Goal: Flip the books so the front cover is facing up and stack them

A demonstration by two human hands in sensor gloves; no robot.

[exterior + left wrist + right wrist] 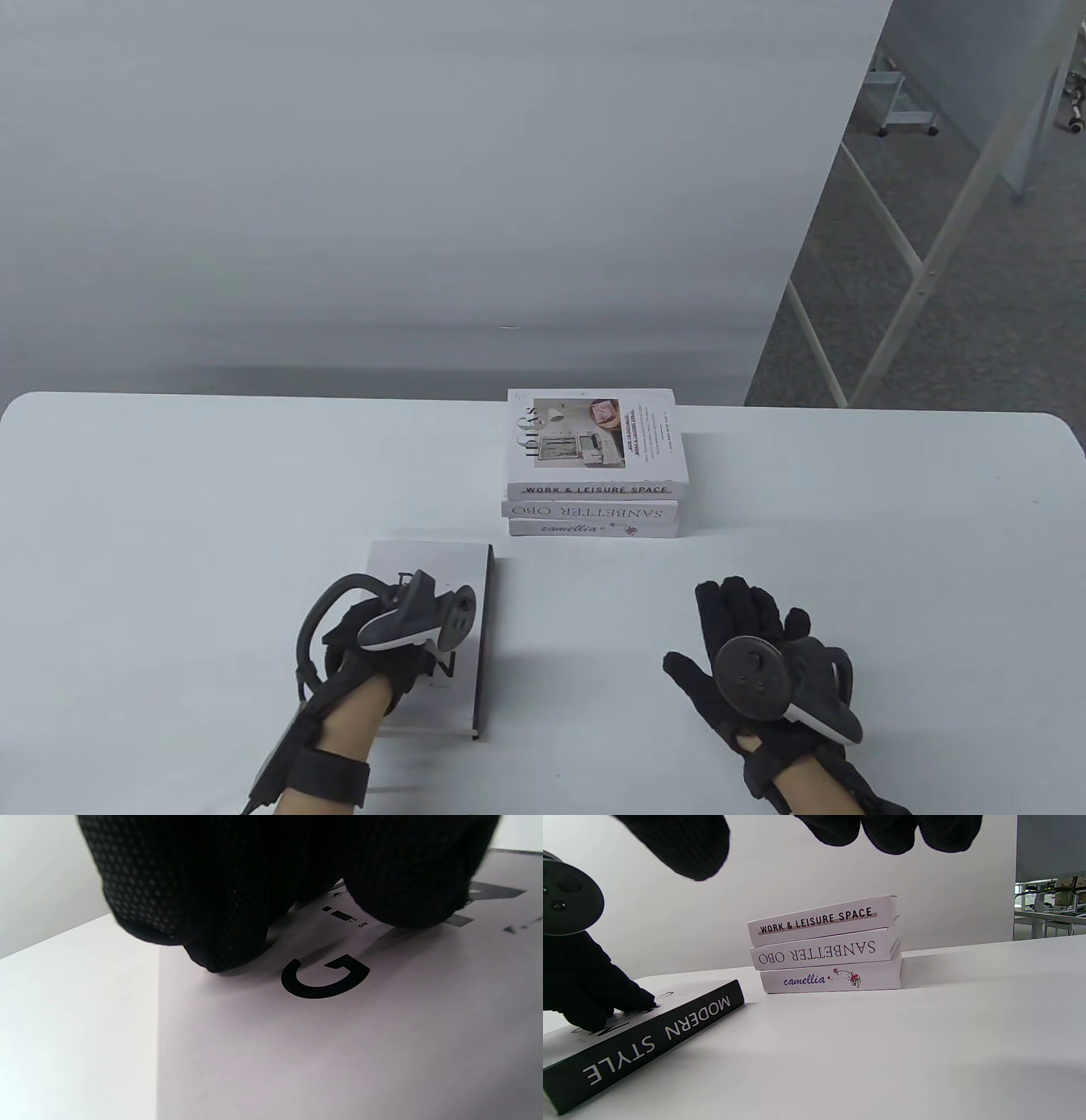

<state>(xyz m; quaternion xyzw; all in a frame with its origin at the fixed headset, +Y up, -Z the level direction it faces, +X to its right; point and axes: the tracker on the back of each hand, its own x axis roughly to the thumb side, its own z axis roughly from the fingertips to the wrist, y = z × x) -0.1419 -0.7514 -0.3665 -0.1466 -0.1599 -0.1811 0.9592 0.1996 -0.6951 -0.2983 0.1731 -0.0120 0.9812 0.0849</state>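
Note:
A stack of three white books [591, 463] stands at mid-table, the top one with its picture cover up; it also shows in the right wrist view [827, 946]. A grey book with a black "MODERN STYLE" spine [428, 564] lies flat at the front left, printed cover up. My left hand [399, 658] rests on it, its fingertips [220, 955] pressing on the cover [339, 1048] beside a large letter G. The book's spine [649, 1039] faces my right hand. My right hand [708, 628] is spread open and empty over the table, right of that book; its fingers [886, 832] hang at the top of its wrist view.
The white table [170, 509] has a rounded far edge against a white backdrop. Metal frame legs [925, 272] stand beyond the table at the back right. Bare tabletop lies between the grey book and the stack.

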